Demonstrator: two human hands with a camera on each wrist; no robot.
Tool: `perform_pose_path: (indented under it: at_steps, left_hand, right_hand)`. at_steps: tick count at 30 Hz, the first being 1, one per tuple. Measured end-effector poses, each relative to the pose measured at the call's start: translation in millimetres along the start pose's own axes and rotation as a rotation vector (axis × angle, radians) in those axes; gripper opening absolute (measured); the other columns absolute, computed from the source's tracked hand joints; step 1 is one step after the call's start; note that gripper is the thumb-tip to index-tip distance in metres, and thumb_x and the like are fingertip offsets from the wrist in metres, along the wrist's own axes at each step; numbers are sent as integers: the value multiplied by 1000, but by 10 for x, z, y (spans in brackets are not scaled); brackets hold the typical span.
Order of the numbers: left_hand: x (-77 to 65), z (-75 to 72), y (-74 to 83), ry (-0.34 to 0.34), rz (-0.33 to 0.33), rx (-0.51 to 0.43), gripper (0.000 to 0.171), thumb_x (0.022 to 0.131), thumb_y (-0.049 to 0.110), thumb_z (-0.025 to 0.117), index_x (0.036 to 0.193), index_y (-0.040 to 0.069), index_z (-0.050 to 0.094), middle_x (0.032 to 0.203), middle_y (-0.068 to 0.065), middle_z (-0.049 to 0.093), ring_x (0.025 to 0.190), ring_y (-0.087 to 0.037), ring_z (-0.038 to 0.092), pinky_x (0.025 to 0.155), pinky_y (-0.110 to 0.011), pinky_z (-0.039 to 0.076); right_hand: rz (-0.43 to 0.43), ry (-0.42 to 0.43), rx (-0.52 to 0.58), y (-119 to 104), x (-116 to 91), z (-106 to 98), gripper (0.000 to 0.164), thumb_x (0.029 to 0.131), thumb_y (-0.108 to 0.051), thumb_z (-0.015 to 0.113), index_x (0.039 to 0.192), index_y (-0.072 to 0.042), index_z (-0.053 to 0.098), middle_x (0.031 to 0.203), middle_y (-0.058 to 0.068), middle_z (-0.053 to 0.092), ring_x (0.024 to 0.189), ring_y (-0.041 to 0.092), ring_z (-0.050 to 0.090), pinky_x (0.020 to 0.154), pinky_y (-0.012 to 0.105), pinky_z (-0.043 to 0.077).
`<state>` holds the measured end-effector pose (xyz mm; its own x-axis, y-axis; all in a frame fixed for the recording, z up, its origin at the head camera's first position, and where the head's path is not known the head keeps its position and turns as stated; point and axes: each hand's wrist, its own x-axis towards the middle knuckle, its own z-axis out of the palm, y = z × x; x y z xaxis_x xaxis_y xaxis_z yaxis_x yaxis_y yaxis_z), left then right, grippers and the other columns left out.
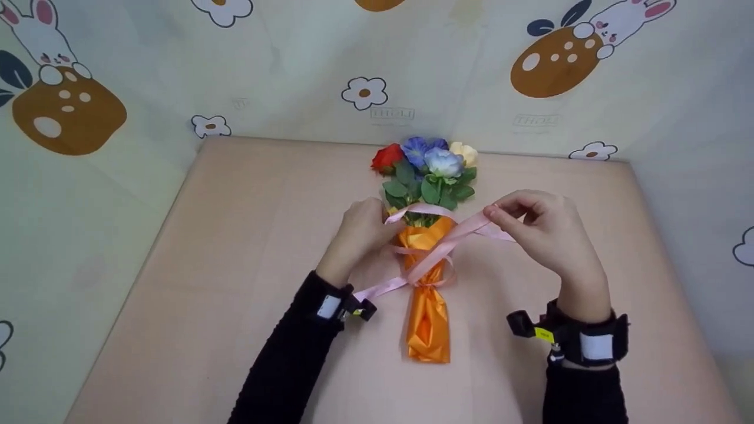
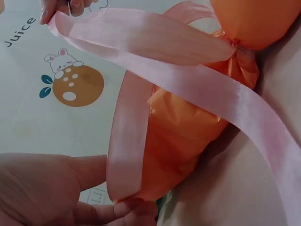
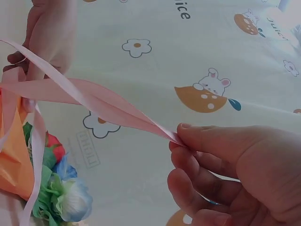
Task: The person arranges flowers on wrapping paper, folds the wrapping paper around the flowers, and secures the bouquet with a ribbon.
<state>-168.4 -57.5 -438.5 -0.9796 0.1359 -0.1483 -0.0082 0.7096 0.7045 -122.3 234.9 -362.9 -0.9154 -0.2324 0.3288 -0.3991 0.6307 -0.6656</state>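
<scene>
A small bouquet lies on the table with a red rose [image 1: 387,158], blue flowers [image 1: 443,162], a cream flower [image 1: 464,153] and green leaves [image 1: 433,188]. Orange wrapping [image 1: 429,335] covers its stems and is cinched at the middle by a pink ribbon [image 1: 439,253]. On the left, beside the wrapping's upper edge, my left hand [image 1: 364,229] pinches one stretch of the ribbon, as the left wrist view shows. My right hand [image 1: 545,232] is raised to the right of the bouquet, pinching a folded stretch of ribbon [image 3: 122,108] between thumb and fingertips and drawing it out sideways.
The bouquet rests on a pale peach tabletop [image 1: 265,194]. Behind and beside it hangs a light sheet [image 1: 294,70] printed with rabbits, oranges and flowers. A loose ribbon tail [image 1: 382,287] trails to the left, near the left wrist camera [image 1: 360,307].
</scene>
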Motion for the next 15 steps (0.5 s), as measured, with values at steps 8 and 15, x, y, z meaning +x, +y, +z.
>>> perform_pose_path:
  at_steps: [8, 15]
  left_hand:
    - [-87, -207, 94, -69, 66, -245, 20, 101, 24, 64, 88, 9, 65, 77, -6, 64, 62, -17, 57, 55, -26, 48]
    - [-285, -666, 161, -138, 191, -1153, 23, 106, 17, 58, 111, -4, 65, 104, -21, 73, 98, -33, 67, 96, -40, 54]
  right_hand:
    - [22, 46, 2, 42, -1, -11, 13, 94, -29, 79, 94, -17, 83, 77, -4, 72, 63, 16, 54, 56, 17, 41]
    - [49, 46, 12, 74, 11, 0, 16, 94, -30, 78, 95, -14, 82, 74, 0, 68, 62, 18, 54, 52, 18, 41]
